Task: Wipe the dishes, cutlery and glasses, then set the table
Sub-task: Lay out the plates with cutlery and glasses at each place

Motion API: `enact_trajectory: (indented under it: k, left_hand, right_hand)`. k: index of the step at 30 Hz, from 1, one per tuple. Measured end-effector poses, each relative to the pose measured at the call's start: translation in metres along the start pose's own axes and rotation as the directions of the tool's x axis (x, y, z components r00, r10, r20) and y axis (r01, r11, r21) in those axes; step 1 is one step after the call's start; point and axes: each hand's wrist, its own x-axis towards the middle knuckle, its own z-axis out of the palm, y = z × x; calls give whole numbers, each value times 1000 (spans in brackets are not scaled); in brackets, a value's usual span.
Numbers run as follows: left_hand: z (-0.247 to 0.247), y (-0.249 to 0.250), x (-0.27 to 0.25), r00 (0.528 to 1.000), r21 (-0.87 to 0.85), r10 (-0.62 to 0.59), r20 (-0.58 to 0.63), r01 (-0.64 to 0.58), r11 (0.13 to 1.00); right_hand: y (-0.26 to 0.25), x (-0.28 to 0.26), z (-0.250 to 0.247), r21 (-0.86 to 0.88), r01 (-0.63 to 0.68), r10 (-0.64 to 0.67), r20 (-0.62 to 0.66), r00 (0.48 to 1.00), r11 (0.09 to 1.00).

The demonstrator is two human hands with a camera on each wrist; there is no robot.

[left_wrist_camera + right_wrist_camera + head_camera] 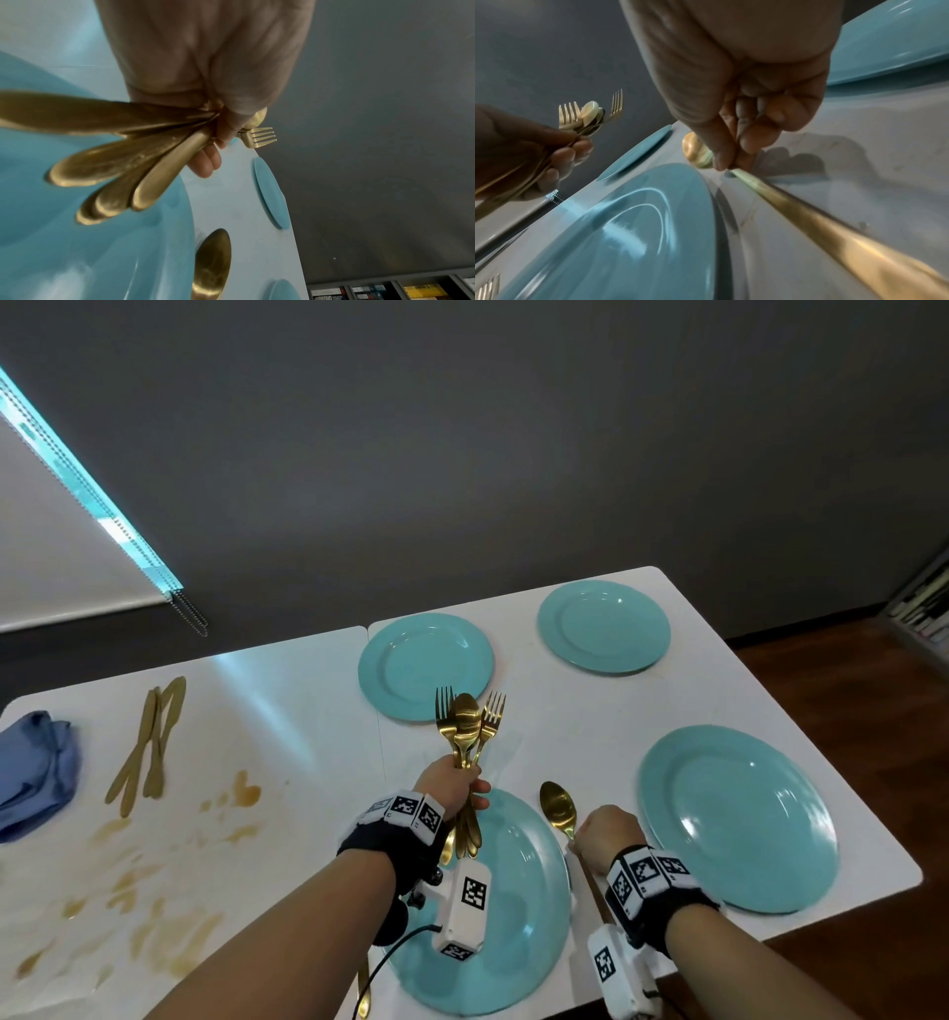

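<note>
My left hand [454, 785] grips a bundle of gold forks and spoons [468, 729] upright above the near teal plate [513, 906]; their handles [110, 162] fan out below the fist. My right hand [606, 834] pinches the handle of a gold spoon [557, 806] just right of that plate, at the table surface. In the right wrist view fingers [746, 142] hold the thin neck of the spoon [695, 150], its handle running toward the camera. Three more teal plates [426, 667] [603, 626] [737, 819] lie on the white table [565, 731].
Gold knives [149, 742] lie at the left beside a folded blue cloth [36, 773]. Brown stains [154, 880] cover the left table. A fork [363, 988] lies left of the near plate. The table edge and wood floor [847, 690] are at the right.
</note>
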Motion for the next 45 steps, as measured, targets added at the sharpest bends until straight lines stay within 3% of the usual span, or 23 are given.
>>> enact_trajectory:
  k: [4,18,22,26,30,37,45]
  left_hand:
    - [-6,-5,-6,1000,-13,-3,-19,2,1000]
    - [-35,-5,-20,999,0,36,40,-36,999]
    - [-39,-2,-25,994,30,67,87,-69,997]
    - [-40,0,-31,986,46,99,135,-107,993]
    - [-44,1,-37,973,51,128,195,-140,989]
    - [-50,-1,-42,944,52,184,272,-206,977]
    - [-32,-2,-49,912,13,138,385,-155,988]
  right_hand:
    - [-5,-6,2,-76,-4,0,-53,999,997]
    - [-14,-33,-17,-58,-6,-1,-119,993,998]
    - [-41,-55,-37,84,122,-108,-158,982,989]
    - [-83,-86,-46,220,355,-301,-243,922,909]
    - [-117,-106,-46,217,425,-375,-235,897,879]
    - [-130,-112,-42,220,297,-254,-202,946,929]
    - [-117,-114,-39,455,164,-70,-217,974,875]
